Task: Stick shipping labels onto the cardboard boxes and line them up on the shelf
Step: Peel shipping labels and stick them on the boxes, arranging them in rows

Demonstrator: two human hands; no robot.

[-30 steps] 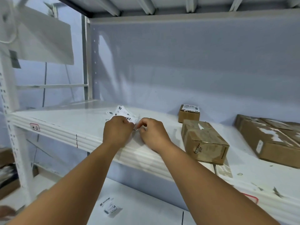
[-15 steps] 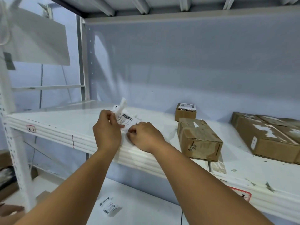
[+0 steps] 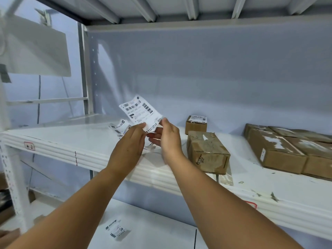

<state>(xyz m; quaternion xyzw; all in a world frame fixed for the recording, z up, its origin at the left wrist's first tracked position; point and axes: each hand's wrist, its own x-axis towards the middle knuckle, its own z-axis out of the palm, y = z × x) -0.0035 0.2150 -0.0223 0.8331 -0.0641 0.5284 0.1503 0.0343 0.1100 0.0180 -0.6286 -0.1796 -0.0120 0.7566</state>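
Both hands are up in front of the shelf [image 3: 71, 141] with a shipping label [image 3: 140, 112] between them. The label is lifted clear of the board, tilted, its printed barcode face toward us. The right hand [image 3: 169, 139] has it by the lower right corner: the thumb stands up against the front edge, and the fingers [image 3: 154, 139] reach nearly straight across behind the paper, so the corner is pinched. The left hand [image 3: 128, 146] shows only its back. Its fingers [image 3: 139, 130] are close together and almost straight, with the tips at the label's lower edge. The thumb is hidden, so I cannot tell whether this hand pinches the paper or only touches it. A blurred curl of white paper [image 3: 150, 146] hangs just under the hands. Behind the left hand a few loose labels [image 3: 119, 128] lie on the shelf, partly covered by the knuckles. To the right of the hands, near but apart, stands a brown cardboard box [image 3: 206, 153] with scuffed tape and no label on the faces I can see. Just behind it, near the back panel, sits a smaller box [image 3: 195, 125] with a label [image 3: 198, 118] already stuck on its top. Further right, well apart, lie larger flat boxes [image 3: 274, 151], their tops patched with torn white paper. A small red-edged tag [image 3: 29, 146] is fixed to the shelf's front lip at the left. On the lower shelf [image 3: 152, 236], between the forearms, lies one more printed label [image 3: 116, 230].
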